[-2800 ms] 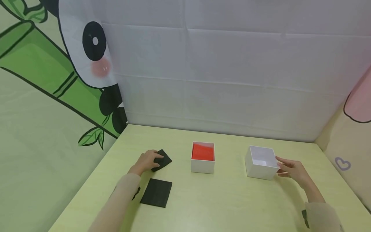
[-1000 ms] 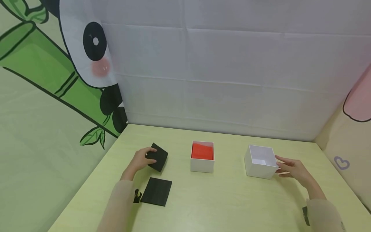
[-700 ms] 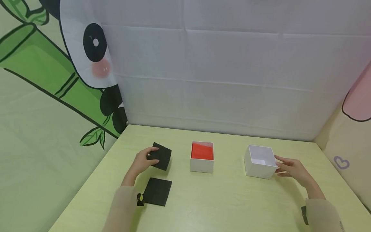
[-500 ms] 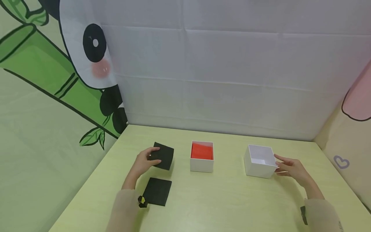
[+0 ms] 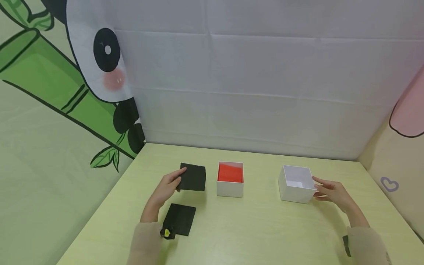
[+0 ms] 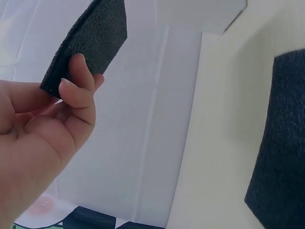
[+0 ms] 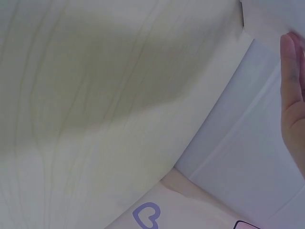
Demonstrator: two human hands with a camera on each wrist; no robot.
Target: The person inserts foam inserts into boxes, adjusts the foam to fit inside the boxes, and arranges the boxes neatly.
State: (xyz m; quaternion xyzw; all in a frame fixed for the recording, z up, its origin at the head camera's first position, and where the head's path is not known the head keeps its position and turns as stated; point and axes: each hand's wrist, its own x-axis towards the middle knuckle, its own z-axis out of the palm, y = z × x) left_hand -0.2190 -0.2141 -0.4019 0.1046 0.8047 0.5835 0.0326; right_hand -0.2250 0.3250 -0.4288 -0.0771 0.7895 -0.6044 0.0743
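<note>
My left hand (image 5: 166,187) pinches a black felt-like square (image 5: 193,177) by its left edge, raised above the table. In the left wrist view, thumb and curled fingers of the left hand (image 6: 57,114) clasp the fuzzy dark square (image 6: 97,38). Below it, a second black square (image 5: 181,219) lies flat, partly covered by the wrist strap. On the right, my right hand (image 5: 334,193) rests extended fingers against the side of an open white box (image 5: 296,193), whose visible inside is bare. Only part of the right hand (image 7: 293,90) shows in the right wrist view.
Between the hands stands a smaller white box (image 5: 230,189) with a red piece (image 5: 230,173) inside. All of it sits on a pale yellow table (image 5: 251,232). A white cloth backdrop (image 5: 232,92) rises behind, with printed side panels left and right.
My left hand has lifted the black square off the table, turned it level and carried it rightward, towards the box with the red piece. The right hand stays at the white box.
</note>
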